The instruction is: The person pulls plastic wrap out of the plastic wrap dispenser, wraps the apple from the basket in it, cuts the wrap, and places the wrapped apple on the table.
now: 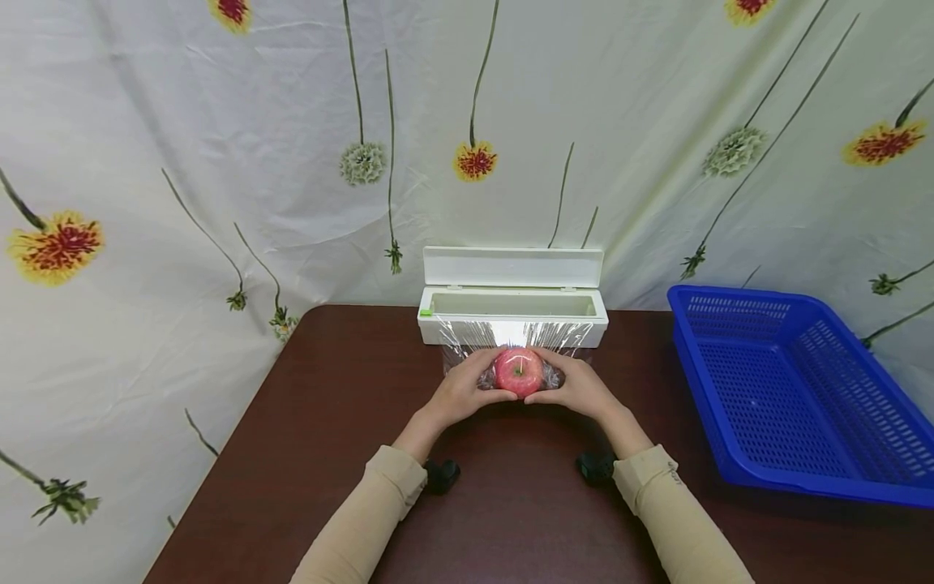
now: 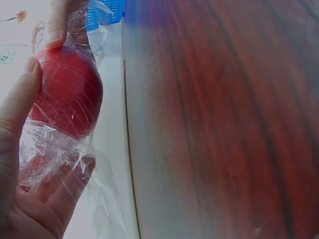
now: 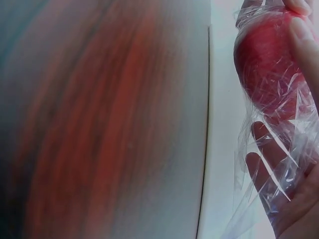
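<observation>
A red apple [image 1: 519,372] with its stem facing up is held between both hands. Clear cling film [image 2: 52,142] covers it and bunches in creases at its sides. My left hand [image 1: 464,386] grips the apple's left side, with the thumb near and the fingers on the far side. From the right, my right hand [image 1: 581,389] holds it the same way, its thumb tip [image 3: 301,30] pressing the wrapped skin. Film stretches from the apple back to the front of a white cling film dispenser [image 1: 430,331], whose lid [image 1: 513,266] stands raised.
A blue perforated plastic basket [image 1: 704,414] sits on the right of the dark brown table [image 1: 321,405]. Behind the table hangs a pale cloth [image 1: 292,105] with printed flowers, close to the dispenser's back.
</observation>
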### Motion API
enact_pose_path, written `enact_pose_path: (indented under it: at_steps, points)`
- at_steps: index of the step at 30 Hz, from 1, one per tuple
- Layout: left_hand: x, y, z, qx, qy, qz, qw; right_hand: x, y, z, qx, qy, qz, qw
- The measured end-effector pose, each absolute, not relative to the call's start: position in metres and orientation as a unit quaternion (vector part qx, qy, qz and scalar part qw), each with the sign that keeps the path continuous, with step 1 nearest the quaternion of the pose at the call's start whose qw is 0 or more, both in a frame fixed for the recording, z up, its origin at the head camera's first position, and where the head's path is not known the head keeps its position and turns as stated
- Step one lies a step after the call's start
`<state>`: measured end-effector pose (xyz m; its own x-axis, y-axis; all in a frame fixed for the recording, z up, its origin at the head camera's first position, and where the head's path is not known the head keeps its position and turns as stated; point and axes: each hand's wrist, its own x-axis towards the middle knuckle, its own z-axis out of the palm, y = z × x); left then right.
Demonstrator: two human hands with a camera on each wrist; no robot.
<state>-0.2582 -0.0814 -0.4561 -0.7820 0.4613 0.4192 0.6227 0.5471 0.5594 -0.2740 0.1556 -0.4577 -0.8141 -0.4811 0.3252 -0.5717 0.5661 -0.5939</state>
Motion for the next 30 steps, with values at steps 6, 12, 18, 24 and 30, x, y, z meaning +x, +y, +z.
enact_pose_path:
  at_steps: [6,12,18,24,30]
  points:
    - [-0.2582,-0.0813,-0.456,-0.292,-0.875,-0.375,0.091,-0.2734,0.1562,-0.4564,0.299,-0.883,0.356,0.062]
    - [-0.2591,-0.0818,-0.4558,-0.292,-0.872,-0.383,0.086,-0.2729,0.1564,-0.457,0.298,-0.88,0.364,0.059]
    - [-0.2598,-0.0823,-0.4561,-0.287,-0.878,-0.373,0.084,-0.272,0.1555,-0.4581,0.303,-0.874,0.372,0.074]
    - [-0.259,-0.0826,-0.4558,-0.282,-0.882,-0.369,0.084,-0.2702,0.1548,-0.4582,0.305,-0.871,0.379,0.069]
    - [-0.259,-0.0825,-0.4548,-0.274,-0.885,-0.368,0.085,-0.2693,0.1544,-0.4581,0.296,-0.867,0.395,0.07]
